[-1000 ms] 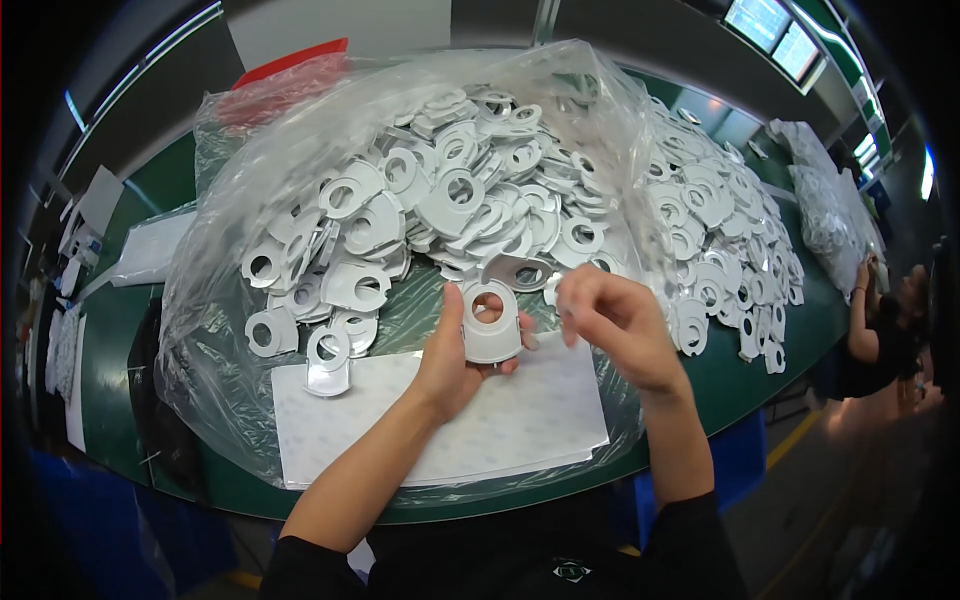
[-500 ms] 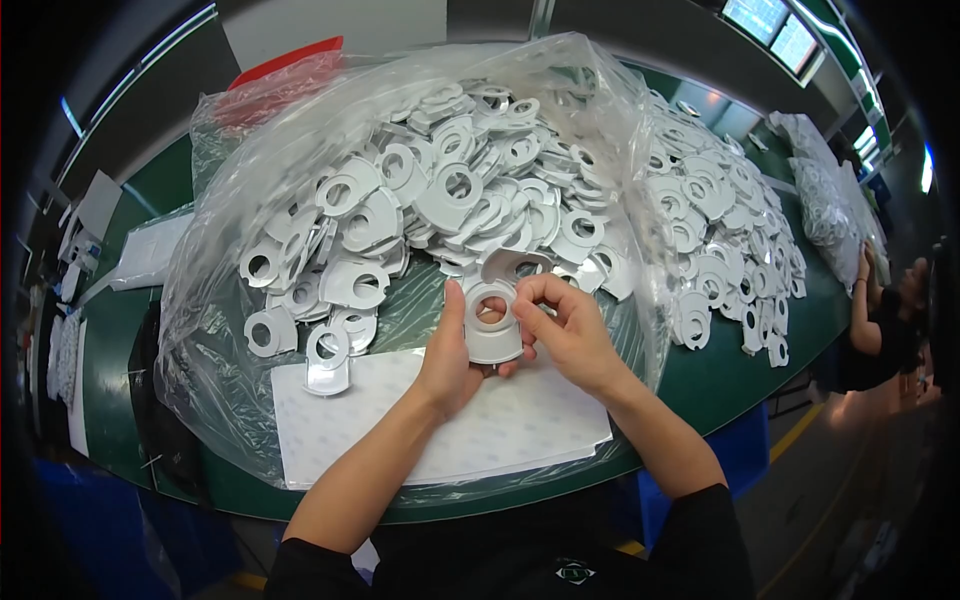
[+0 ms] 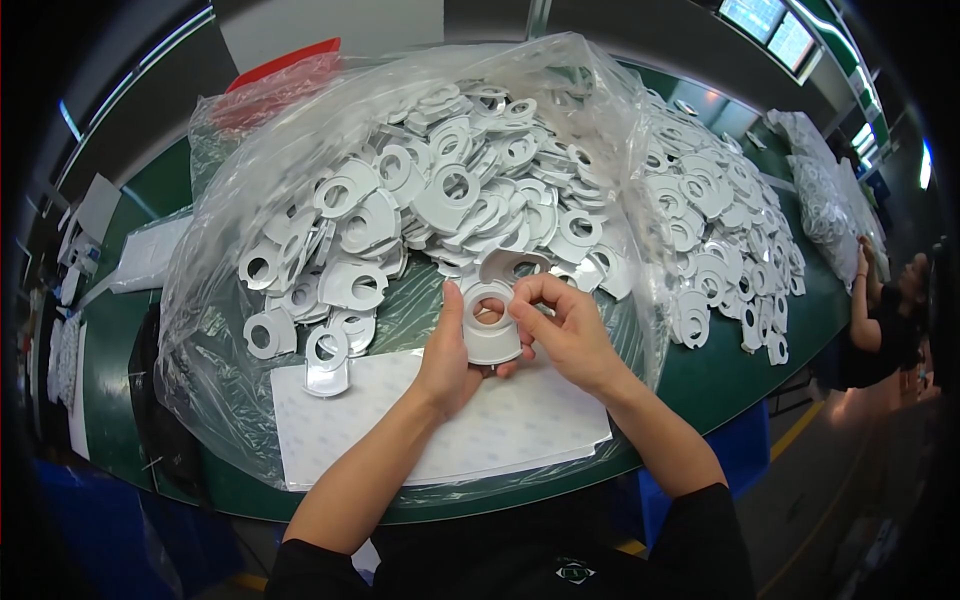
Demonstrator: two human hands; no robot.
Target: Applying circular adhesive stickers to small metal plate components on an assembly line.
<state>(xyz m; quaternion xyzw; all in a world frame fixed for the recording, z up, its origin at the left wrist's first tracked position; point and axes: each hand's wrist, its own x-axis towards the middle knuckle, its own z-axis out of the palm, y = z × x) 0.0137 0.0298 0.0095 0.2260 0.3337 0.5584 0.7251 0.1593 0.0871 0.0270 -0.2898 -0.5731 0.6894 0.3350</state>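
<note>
Between my two hands, above a stack of white sheets, is a white plastic part with a round hole and a rounded lower edge. My left hand grips it from the left and below, thumb along its side and fingertips showing under it. My right hand pinches the right rim near the hole with thumb and forefinger; whether something small is in that pinch I cannot tell. Just beyond lies a large heap of like white parts on clear plastic. A single part rests over the sheets' upper left corner.
A clear plastic bag spreads around the heap. A second pile of white parts covers the green table at right. Filled bags stand farther right, near another person. A red tray edge shows at far left.
Almost nothing differs. Both hands keep their grip on the white part, and the whole view has shifted very slightly.
</note>
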